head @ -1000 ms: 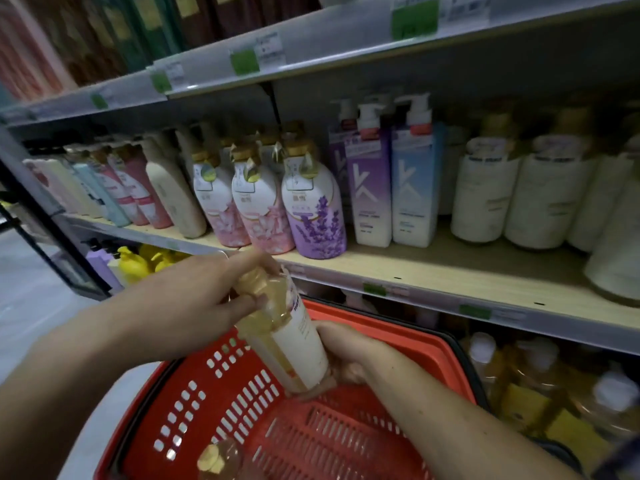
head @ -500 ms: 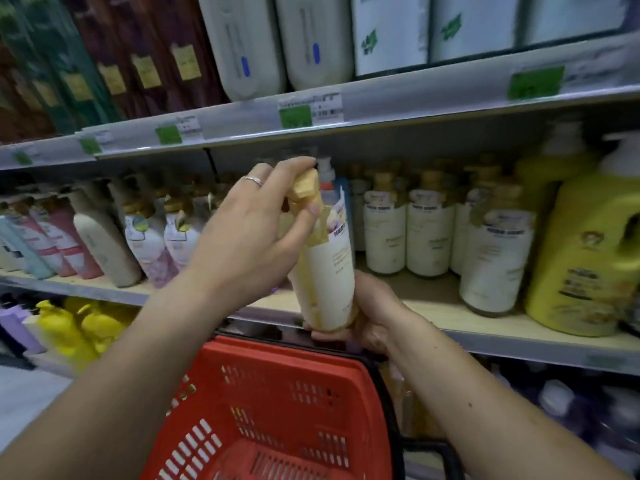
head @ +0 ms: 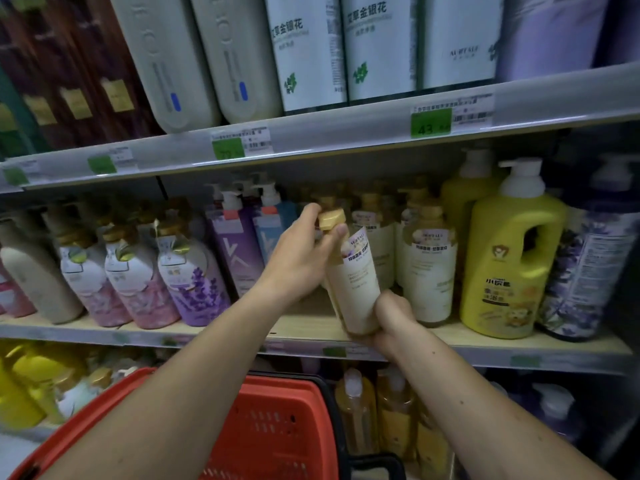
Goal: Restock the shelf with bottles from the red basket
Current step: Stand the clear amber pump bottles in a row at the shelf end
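Top tier: two cream bottles with blue ovals (head: 180,64), white bottles with green leaf marks (head: 304,53), dark brown bottles with gold labels (head: 86,88) at left. Green price tags (head: 430,122) along the rail beneath. Middle tier, left to right: beige bottle (head: 38,278), pink floral bottles (head: 135,282), lavender-print bottle (head: 194,278), purple pump bottle (head: 239,251) beside blue pump bottle (head: 273,233), large yellow handled jug (head: 512,258), lavender-patterned jug (head: 585,271) at far right. Bottom tier: amber bottles (head: 360,414), yellow duck-shaped containers (head: 27,379) at left.
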